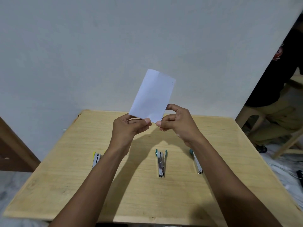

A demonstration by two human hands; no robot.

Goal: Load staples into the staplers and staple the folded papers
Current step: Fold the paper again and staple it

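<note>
We look down on a wooden tabletop (147, 194). Above its far edge we hold the folded paper (152, 95) upright in the air. Our left hand (126, 130) pinches its lower edge, and the fingers of our right hand (178, 123) grip its lower right corner. Below lie the yellow stapler (96, 158), the middle stapler (161, 163) and the right stapler (196, 163), well apart.

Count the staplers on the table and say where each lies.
3: a yellow-tipped stapler at the left, partly behind the left forearm; teal stapler in the middle; second teal stapler at the right, beside the right forearm. The forearms might hide others.
</note>
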